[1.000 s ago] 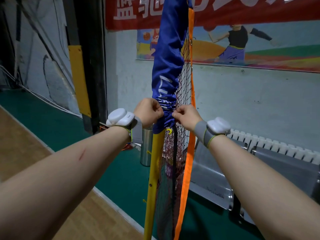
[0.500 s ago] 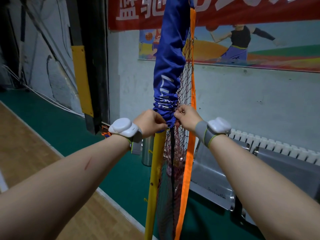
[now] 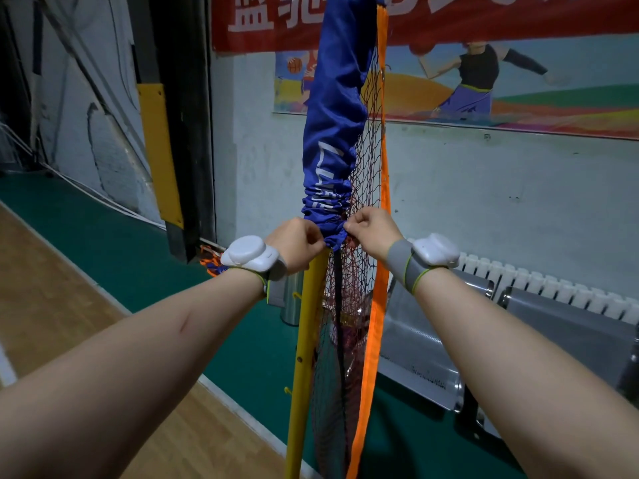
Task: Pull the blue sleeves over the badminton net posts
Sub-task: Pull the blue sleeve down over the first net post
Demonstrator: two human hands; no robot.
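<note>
Left hand (image 3: 294,243) and right hand (image 3: 371,229) both pinching the shiny blue fabric sleeve (image 3: 335,115) hem. It's barely moved down the yellow metal post (image 3: 304,340), just bunching up.

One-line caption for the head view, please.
Left hand and right hand pinch the bunched hem of the blue sleeve above the bare yellow post.

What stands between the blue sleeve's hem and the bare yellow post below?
Nothing solid. The left hand and right hand pinch the hem of the blue sleeve. Below it, small hooks stick out of the yellow post and bunched net hangs beside it; either may snag.
</note>
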